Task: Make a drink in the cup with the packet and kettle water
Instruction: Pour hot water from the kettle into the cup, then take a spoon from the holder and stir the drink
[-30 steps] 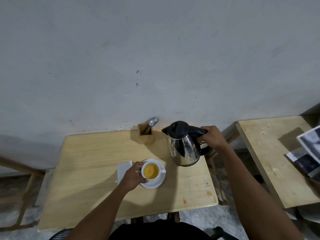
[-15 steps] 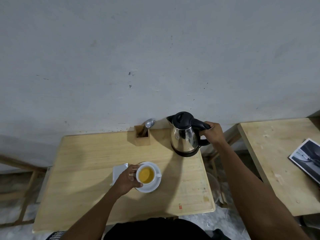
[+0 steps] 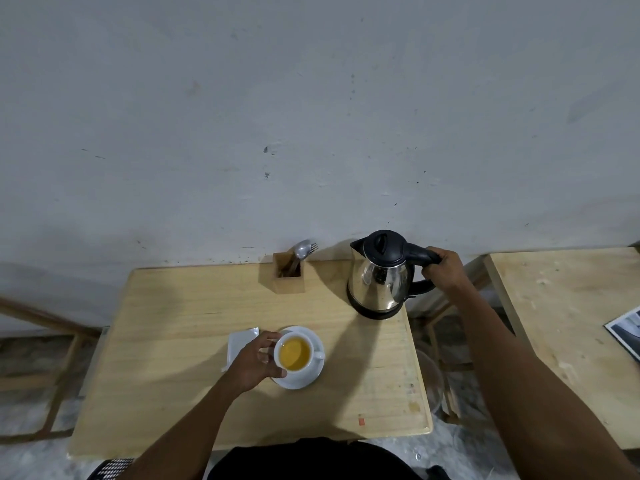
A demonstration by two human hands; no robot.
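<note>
A white cup [image 3: 294,353] filled with yellow-orange liquid stands on a white saucer [image 3: 313,375] near the middle of the wooden table [image 3: 173,323]. My left hand [image 3: 254,360] wraps the cup's left side. A white packet [image 3: 239,342] lies flat just left of the saucer, partly under that hand. The steel kettle [image 3: 379,278] with a black lid stands upright at the table's back right corner. My right hand [image 3: 445,268] is closed around its black handle.
A wooden holder [image 3: 288,277] with a spoon and fork stands by the wall, left of the kettle. A second wooden table [image 3: 554,323] sits to the right with a printed sheet [image 3: 627,332] on it. Wooden frames stand at the left.
The kettle has moved back and right from beside the cup to the table's back right corner, where it now stands. My left hand has stayed on the cup.
</note>
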